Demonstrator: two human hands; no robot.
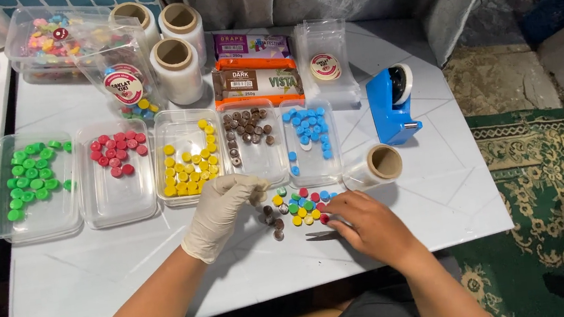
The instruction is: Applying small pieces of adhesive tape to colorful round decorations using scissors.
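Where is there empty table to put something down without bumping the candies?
Bare table lies in front of the green tray and red tray, left of the gloved left hand. More sits right of the film roll, below the blue tape dispenser. It is crowded between the hands, around the mixed candy pile and right hand.

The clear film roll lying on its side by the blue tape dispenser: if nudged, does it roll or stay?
The clear film roll lies on its side on the smooth white table, so it would probably roll. Its hollow cardboard core suggests it is light.
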